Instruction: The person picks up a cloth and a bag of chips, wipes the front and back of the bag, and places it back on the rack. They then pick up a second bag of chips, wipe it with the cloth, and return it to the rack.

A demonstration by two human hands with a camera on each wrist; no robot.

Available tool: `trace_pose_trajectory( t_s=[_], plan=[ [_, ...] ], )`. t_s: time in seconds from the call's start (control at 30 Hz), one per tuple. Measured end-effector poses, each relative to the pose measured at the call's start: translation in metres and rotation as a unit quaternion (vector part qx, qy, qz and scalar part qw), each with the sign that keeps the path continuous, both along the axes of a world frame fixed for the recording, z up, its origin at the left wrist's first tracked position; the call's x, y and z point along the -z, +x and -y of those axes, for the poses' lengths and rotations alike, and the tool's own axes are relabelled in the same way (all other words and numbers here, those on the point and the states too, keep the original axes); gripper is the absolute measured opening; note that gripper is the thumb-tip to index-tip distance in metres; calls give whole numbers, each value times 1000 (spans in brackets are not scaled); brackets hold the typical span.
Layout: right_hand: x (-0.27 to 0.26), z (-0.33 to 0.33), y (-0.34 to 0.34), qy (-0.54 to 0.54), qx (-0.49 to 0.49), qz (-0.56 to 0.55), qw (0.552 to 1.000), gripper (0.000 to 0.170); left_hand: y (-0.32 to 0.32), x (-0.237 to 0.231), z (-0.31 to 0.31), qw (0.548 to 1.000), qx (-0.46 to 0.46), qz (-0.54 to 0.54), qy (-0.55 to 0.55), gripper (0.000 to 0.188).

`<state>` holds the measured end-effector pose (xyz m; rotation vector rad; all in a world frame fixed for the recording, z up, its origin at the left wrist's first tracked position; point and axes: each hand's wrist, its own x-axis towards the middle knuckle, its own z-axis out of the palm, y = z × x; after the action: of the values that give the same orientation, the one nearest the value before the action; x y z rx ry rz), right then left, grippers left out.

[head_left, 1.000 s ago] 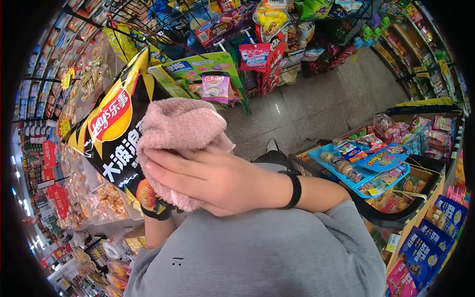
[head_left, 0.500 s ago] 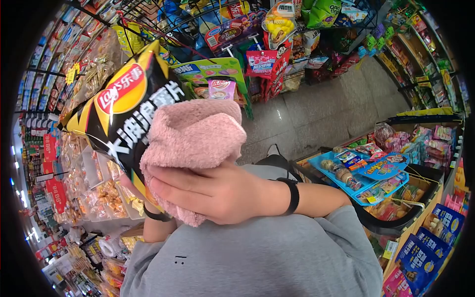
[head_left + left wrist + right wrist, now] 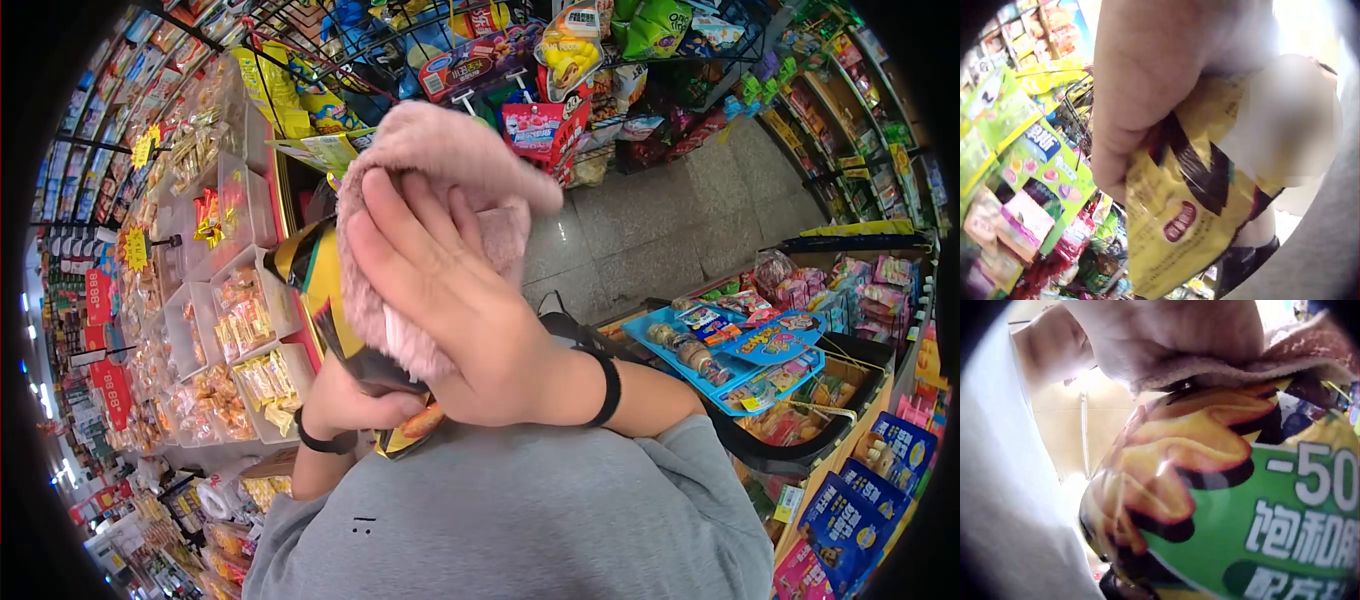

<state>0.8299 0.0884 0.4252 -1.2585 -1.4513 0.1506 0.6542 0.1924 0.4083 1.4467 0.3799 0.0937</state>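
A pink fluffy cloth (image 3: 450, 150) lies over a black-and-yellow bag of Lay's chips (image 3: 325, 280), hiding much of it in the head view. With straight fingers spread on the cloth, my right hand (image 3: 455, 290) presses it against the bag. My left hand (image 3: 345, 405) grips the bag from the near left side, thumb at its lower end. The left wrist view shows the bag's yellow back (image 3: 1166, 256) beside that hand. In the right wrist view, the bag's front (image 3: 1210, 519) has a green panel and wavy chips under the cloth.
Clear bins (image 3: 245, 305) of wrapped snacks line the left. A wire rack with hanging packets (image 3: 535, 130) stands ahead. On the right, a blue tray (image 3: 700, 350) rests on a black-rimmed basket (image 3: 790, 455), near blue snack packets (image 3: 840, 520).
The chip bag has turned and drawn in toward the body, so its printed front no longer shows in the head view. The right hand and cloth have moved up and rightward over it.
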Motion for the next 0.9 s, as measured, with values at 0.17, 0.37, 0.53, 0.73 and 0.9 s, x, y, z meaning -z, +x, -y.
trace_pose_trajectory(
  t_s=[0.17, 0.37, 0.53, 0.73, 0.9],
  plan=[
    [9, 4, -9, 0, -17, 0, 1000, 75, -2, 17, 10, 958, -220, 50, -177, 83],
    [19, 7, -17, 4, -49, 71, 996, 60, -9, 8, 11, 909, -287, 106, -285, 80],
    [12, 5, -12, 22, -23, 1, 999, 68, -17, 17, -16, 992, -88, -7, 86, 89],
    [1, 5, 6, 1, -57, -81, 995, 70, -17, 5, -14, 990, -112, -19, -80, 80],
    [19, 1, -4, 80, -76, -143, 984, 67, -17, -2, -22, 971, -204, 84, -90, 65]
  ],
)
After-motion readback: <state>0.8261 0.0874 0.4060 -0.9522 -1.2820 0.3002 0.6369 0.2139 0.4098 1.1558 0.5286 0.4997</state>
